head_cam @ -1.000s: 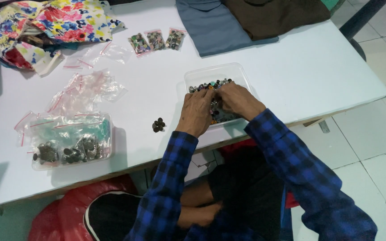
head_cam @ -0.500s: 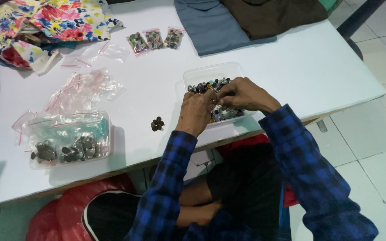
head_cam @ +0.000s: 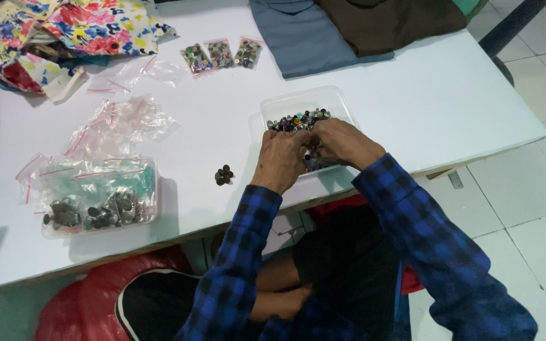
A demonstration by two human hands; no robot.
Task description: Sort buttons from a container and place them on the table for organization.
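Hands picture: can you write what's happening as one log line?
left hand: in clear tray, touching small buttons | right hand: same tray | loose button cluster: on white table, apart | grip: hidden

- Both arms wear long sleeves of a blue-and-black checked shirt, the cuffs ending at the wrists.
- The left hand [head_cam: 280, 159] and right hand [head_cam: 342, 142] are bare: no gloves, rings or watch in view.
- Dark, near-black clothing covers the lap below the sleeves.
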